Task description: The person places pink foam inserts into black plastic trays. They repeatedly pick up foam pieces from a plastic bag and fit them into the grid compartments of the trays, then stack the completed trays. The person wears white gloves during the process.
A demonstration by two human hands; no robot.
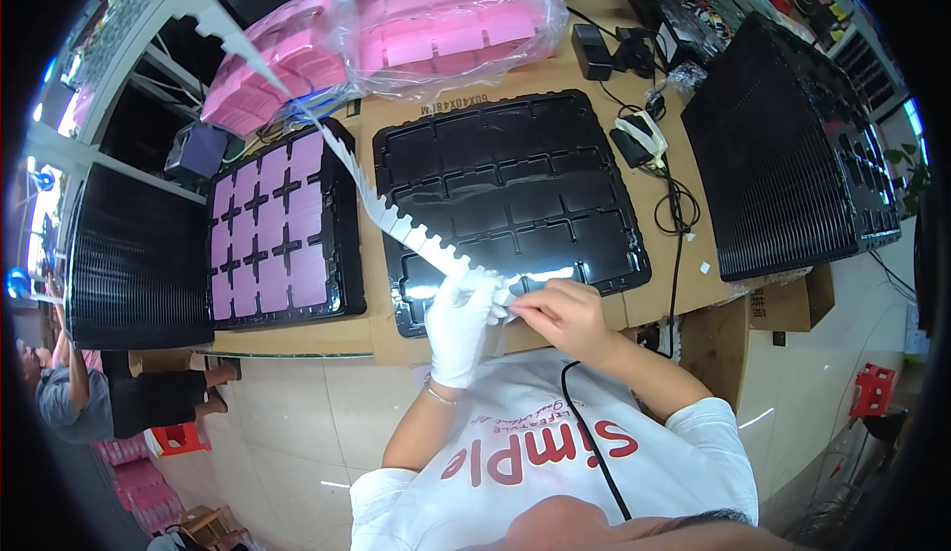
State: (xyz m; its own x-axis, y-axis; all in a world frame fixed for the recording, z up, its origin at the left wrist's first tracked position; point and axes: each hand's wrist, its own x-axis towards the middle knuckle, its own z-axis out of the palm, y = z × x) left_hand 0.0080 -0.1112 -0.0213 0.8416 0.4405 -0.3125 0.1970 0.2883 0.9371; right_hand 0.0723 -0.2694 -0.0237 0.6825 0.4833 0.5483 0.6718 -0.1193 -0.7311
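Observation:
My left hand, in a white glove, is closed round the near end of a long white notched strip. The strip curves up and away to the far left, with a row of square teeth along one edge. My bare right hand pinches with thumb and fingertips beside the gloved fingers, at the strip's near end. What sits between those fingertips is too small to make out. Both hands are over the front edge of a shiny black moulded tray lying on the cardboard-covered table.
On the left stand a black tray with pink pads and a stack of black trays. Pink foam pieces in clear plastic lie at the back. Cables and another tall tray stack are on the right. Another person is at far left.

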